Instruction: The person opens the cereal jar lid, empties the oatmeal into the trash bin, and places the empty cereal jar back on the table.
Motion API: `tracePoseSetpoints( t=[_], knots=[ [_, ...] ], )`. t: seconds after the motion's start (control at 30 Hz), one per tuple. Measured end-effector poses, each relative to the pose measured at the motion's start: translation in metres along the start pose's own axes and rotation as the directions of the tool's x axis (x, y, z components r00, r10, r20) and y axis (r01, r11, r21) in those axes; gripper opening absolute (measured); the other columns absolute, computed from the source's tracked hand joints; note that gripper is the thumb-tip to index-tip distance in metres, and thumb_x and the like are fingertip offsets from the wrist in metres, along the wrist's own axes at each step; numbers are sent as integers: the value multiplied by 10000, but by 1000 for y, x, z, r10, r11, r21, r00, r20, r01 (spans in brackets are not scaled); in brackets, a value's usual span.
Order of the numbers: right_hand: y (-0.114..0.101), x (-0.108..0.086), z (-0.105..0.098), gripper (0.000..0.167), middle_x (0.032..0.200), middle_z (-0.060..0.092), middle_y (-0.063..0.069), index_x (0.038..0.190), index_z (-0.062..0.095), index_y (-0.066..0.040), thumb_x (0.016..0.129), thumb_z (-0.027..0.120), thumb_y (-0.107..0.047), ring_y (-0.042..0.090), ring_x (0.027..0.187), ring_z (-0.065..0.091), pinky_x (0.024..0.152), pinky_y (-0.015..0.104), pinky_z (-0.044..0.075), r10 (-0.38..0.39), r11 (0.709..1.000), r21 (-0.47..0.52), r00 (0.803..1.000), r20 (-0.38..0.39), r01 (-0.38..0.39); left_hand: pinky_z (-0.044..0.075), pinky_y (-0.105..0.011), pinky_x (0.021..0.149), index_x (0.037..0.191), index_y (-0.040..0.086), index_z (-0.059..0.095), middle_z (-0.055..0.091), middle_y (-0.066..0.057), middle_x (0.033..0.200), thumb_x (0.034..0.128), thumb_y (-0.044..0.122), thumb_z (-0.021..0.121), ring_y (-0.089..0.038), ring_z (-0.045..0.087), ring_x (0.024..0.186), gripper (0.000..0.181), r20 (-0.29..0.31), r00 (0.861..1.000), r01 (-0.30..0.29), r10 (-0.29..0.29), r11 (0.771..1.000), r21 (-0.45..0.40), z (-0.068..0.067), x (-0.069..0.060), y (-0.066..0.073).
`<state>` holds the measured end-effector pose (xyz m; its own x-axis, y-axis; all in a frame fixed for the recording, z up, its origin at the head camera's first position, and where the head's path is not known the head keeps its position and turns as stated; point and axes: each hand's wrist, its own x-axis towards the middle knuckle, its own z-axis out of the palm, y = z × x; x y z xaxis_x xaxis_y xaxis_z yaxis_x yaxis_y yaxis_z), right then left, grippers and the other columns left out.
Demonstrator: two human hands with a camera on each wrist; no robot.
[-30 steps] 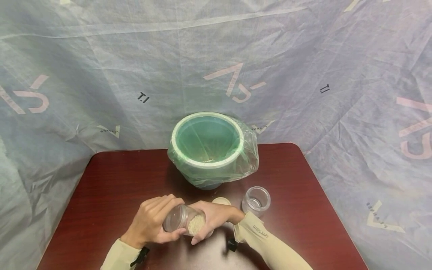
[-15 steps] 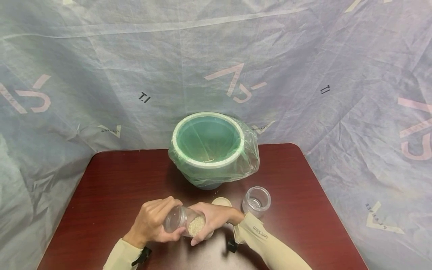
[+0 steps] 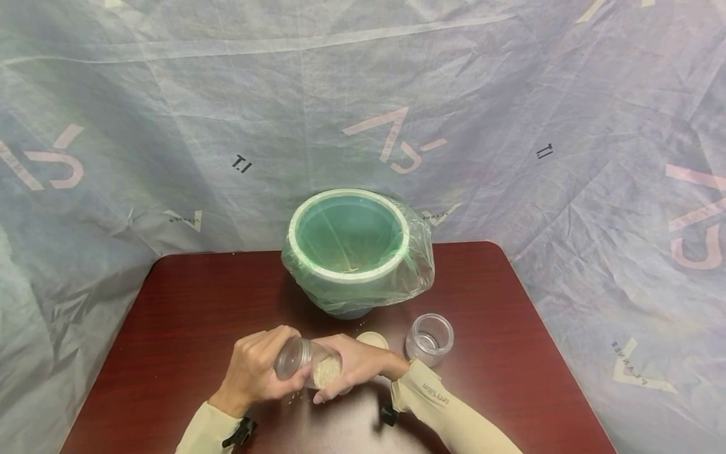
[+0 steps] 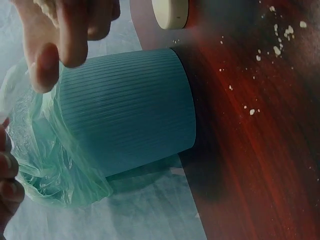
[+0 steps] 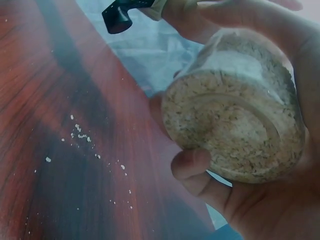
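In the head view my right hand (image 3: 360, 360) grips a clear jar (image 5: 235, 125) of pale, oat-like flakes, tipped on its side. Seen from its base in the right wrist view, the flakes cover the whole bottom. My left hand (image 3: 252, 367) holds a clear part (image 3: 290, 359) with screw ridges at the jar's left end. Whether this is a second jar, mouth to mouth, or the same one, I cannot tell. Loose flakes (image 5: 80, 134) lie scattered on the table below. In the left wrist view, fingers (image 4: 72, 35) cross the top corner.
A teal ribbed bin (image 4: 127, 110), lined with a clear plastic bag (image 3: 416, 271), stands at the table's back. To the right is an open glass jar (image 3: 429, 340). A cream lid (image 3: 372, 340) lies beside my right wrist. The red-brown table (image 3: 187, 315) meets fabric walls.
Several flakes now show on the table under my left hand in the head view. Both hands and the jar have shifted slightly; the bin, lid and open jar stay put.
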<state>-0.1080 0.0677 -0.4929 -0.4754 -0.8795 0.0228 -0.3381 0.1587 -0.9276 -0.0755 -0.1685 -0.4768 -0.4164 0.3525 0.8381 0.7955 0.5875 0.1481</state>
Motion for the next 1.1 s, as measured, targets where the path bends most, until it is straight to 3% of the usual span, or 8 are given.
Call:
tracePoseSetpoints(
  t=[0.2,0.4,0.73,1.1],
  knots=[
    [1,1,4,524,1046,711,-71,1203,643,-221,791,959,-298,-29,885,648,753,229,601,-15,993,-118,995,-97,4,405,-234,395,910,142,665,605,94,679,990,616,511,-63,493,472,504,2,995,102,-102,993,67,2,-3,2],
    [1,0,7,546,954,686,-156,1180,622,-269,762,960,-359,-35,788,647,653,195,576,-7,972,-231,975,-224,-46,355,-240,371,860,177,656,550,124,607,973,634,549,-27,409,459,482,-26,978,210,-208,969,127,4,-4,6],
    [-2,2,10,634,981,693,-136,1247,632,-287,703,948,-368,-5,820,629,666,156,502,1,892,-420,931,-364,-165,316,-280,354,850,171,651,493,78,508,843,528,684,-58,365,414,358,-20,924,378,-381,908,178,8,-9,11],
    [0,3,14,643,983,720,-100,1241,636,-228,704,958,-372,-5,783,609,644,128,463,-101,819,-549,902,-420,-164,248,-275,376,833,169,636,394,102,481,833,496,724,-72,298,405,339,-31,869,488,-493,847,211,11,-11,18]
  ],
)
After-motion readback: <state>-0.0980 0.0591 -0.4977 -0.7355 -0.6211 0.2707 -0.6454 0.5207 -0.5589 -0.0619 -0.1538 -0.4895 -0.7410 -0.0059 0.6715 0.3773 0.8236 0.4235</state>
